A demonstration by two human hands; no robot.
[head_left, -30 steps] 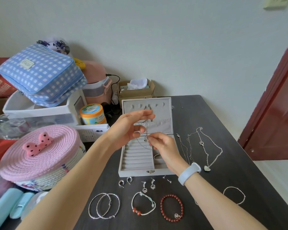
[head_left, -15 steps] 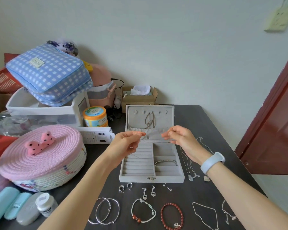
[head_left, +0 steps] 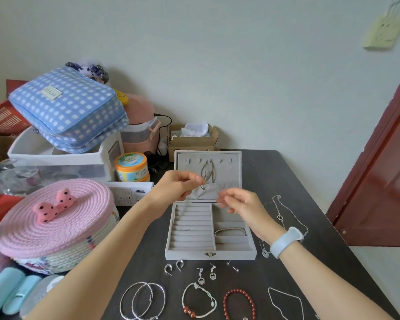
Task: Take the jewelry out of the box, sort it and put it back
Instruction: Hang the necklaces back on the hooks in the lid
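On the tabletop (head_left: pixel 286 172), at far left, stand a pink basket (head_left: pixel 53 222) and a checked bag (head_left: pixel 69 107), apart from the work. Moving right, we meet the left hand (head_left: pixel 178 185), raised before the open lid of the box (head_left: pixel 208 229); its fingers (head_left: pixel 200 180) are pinched together on the necklace (head_left: pixel 207 173), which hangs from a hook in the lid and runs nearly upright down to the lid pocket. The chain thus lies just right of the left fingertips, long axis vertical. The right hand (head_left: pixel 238 202), blurred, hovers lower and right of the chain, its fingers loosely curled; we cannot tell whether they hold anything. We judge the left hand the nearer, so the coming move, seating the chain, turns on it. A bracelet (head_left: pixel 230 231) already lies in a right-hand compartment. Earrings (head_left: pixel 206 273) lie before the box, and more chains (head_left: pixel 284 213) at its right.
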